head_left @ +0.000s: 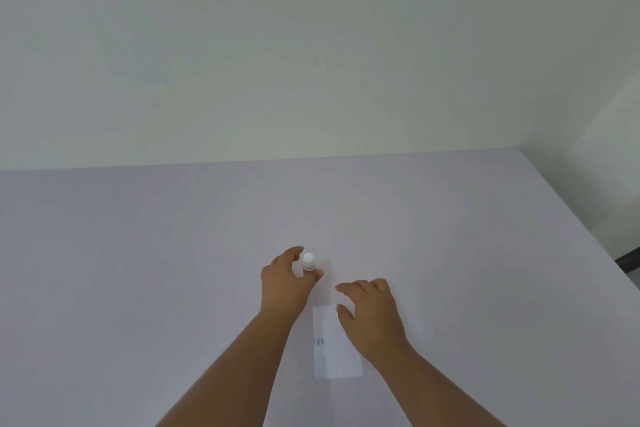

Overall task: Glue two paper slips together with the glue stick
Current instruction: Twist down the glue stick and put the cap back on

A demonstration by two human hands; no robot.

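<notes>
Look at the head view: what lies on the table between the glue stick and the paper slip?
Nothing rests there: between the glue stick and the paper slip shows only bare table. The left hand is beside the stick.

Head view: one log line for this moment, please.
left hand: around upright glue stick | right hand: open over paper slip | cap: on

Soft, even, rather dim light, faint shadows; slightly blurred overall, perhaps from motion, edges bowed.
</notes>
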